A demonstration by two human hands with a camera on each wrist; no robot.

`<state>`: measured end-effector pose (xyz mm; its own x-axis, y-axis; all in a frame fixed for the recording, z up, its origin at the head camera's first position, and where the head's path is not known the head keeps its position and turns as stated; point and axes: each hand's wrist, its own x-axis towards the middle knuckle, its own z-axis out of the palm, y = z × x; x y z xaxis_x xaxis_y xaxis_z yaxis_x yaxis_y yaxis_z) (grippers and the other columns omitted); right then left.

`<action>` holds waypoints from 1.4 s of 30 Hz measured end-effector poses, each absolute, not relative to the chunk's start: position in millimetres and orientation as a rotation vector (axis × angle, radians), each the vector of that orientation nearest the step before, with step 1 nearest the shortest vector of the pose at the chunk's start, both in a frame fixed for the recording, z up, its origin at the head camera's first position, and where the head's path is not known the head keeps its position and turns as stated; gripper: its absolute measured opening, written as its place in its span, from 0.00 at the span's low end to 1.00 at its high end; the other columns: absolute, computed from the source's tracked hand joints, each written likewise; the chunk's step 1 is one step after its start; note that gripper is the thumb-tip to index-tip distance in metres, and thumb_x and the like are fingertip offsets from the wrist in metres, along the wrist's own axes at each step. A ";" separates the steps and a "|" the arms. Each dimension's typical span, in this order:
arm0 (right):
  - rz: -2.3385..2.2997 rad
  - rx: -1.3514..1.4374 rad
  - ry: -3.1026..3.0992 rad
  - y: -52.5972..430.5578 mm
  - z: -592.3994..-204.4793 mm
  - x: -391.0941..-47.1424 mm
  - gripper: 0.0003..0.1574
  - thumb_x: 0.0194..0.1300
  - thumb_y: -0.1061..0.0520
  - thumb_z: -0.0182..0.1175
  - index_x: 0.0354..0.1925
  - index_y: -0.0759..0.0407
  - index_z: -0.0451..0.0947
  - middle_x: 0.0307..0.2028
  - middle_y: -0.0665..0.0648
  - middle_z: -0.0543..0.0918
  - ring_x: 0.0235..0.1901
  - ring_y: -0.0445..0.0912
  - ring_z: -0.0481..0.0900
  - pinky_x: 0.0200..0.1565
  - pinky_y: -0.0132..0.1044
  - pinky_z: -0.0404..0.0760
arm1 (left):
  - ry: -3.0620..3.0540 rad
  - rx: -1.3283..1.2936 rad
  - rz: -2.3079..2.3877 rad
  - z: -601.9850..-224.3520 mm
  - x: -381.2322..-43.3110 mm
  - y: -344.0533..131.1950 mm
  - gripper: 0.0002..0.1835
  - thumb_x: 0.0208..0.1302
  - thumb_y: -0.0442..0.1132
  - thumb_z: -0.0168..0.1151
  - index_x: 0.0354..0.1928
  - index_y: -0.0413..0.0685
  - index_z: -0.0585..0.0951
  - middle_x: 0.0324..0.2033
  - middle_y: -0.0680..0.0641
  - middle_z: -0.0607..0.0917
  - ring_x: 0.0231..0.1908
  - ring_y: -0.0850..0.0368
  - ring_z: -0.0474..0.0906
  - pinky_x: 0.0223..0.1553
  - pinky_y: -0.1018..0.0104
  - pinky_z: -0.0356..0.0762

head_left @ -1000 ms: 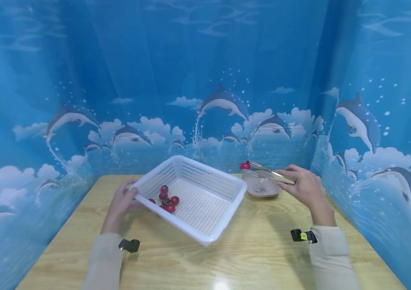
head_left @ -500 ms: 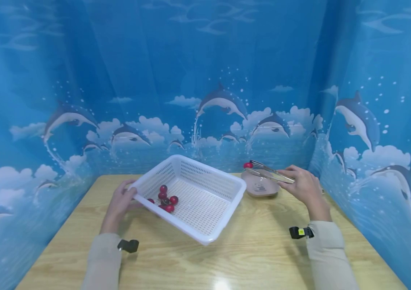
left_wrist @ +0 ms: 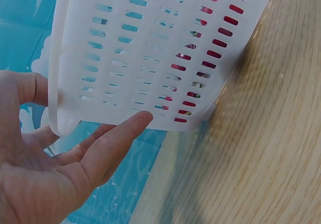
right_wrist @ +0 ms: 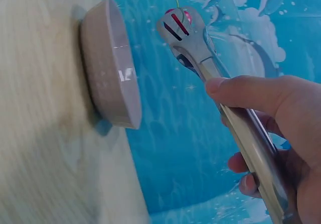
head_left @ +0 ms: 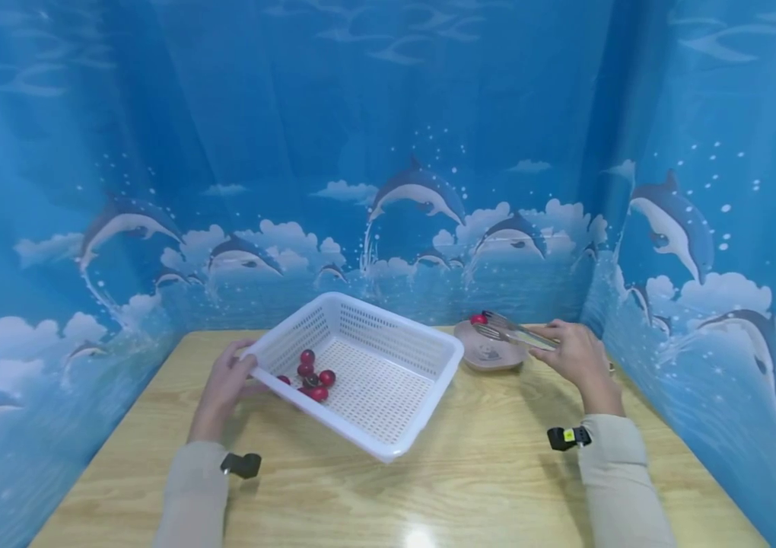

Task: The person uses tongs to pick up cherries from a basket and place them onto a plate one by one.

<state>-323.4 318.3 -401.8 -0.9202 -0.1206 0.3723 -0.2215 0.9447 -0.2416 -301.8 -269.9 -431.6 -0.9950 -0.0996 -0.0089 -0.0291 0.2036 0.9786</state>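
In front of the white perforated plastic basket [head_left: 381, 384], the pale wooden surface [head_left: 347, 510] leaves a wide lane between the beige-sleeved forearms [head_left: 192, 491]. The basket's open top admits a reach from above, freest at its right, as glossy red cherries [head_left: 327, 377] crowd the left. Silver metal tongs [right_wrist: 250, 141] and the right hand [head_left: 578, 358] block the shallow pinkish-beige bowl [head_left: 492, 354] from its right; a blue dolphin-printed curtain [head_left: 292, 152] closes off the rear.

A pale wood-grained surface [head_left: 484, 472], a bright spot of light [head_left: 418, 539] gleaming on its near part, carries a small pinkish bowl [head_left: 492, 356] close to its far edge.
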 end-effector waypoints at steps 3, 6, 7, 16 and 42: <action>0.388 0.267 -2.758 320.2 -407.4 -329.2 0.26 0.63 0.49 0.71 0.58 0.54 0.85 0.56 0.69 0.85 0.42 0.64 0.84 0.29 0.52 0.83 | -2.398 0.151 -1.944 -432.5 -302.5 -270.2 0.30 0.76 0.37 0.44 0.78 0.45 0.60 0.63 0.30 0.70 0.50 0.53 0.80 0.60 0.45 0.87; 0.418 0.280 -2.769 320.6 -414.2 -334.2 0.26 0.62 0.50 0.71 0.58 0.56 0.85 0.56 0.71 0.84 0.47 0.67 0.83 0.33 0.54 0.85 | -2.408 0.161 -1.942 -433.5 -302.9 -270.4 0.31 0.76 0.38 0.44 0.79 0.46 0.59 0.66 0.29 0.69 0.55 0.48 0.79 0.61 0.45 0.87; 0.432 0.279 -2.773 320.3 -416.3 -335.3 0.26 0.62 0.50 0.71 0.58 0.56 0.85 0.56 0.71 0.84 0.46 0.67 0.84 0.31 0.52 0.85 | -2.412 0.166 -1.941 -433.8 -303.1 -270.5 0.31 0.76 0.38 0.44 0.79 0.46 0.59 0.66 0.29 0.69 0.56 0.47 0.78 0.61 0.45 0.86; 0.408 0.172 -2.848 316.8 -429.3 -338.8 0.28 0.62 0.47 0.71 0.59 0.52 0.85 0.52 0.64 0.85 0.30 0.52 0.79 0.18 0.36 0.67 | -2.416 0.152 -1.948 -435.6 -303.0 -271.0 0.31 0.77 0.37 0.43 0.79 0.44 0.58 0.69 0.26 0.67 0.60 0.38 0.78 0.60 0.43 0.86; 0.359 0.082 -2.881 314.6 -430.8 -338.6 0.29 0.59 0.47 0.75 0.58 0.50 0.86 0.49 0.60 0.87 0.30 0.50 0.78 0.19 0.38 0.68 | -2.429 0.154 -1.949 -435.4 -303.3 -272.6 0.31 0.77 0.37 0.43 0.80 0.44 0.56 0.68 0.27 0.67 0.59 0.42 0.78 0.61 0.44 0.86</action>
<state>-338.6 314.6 -430.8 -0.9704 -0.0264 0.2399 -0.0844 0.9684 -0.2348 -303.3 -272.6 -435.4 -0.9948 -0.0920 -0.0434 -0.0623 0.2136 0.9749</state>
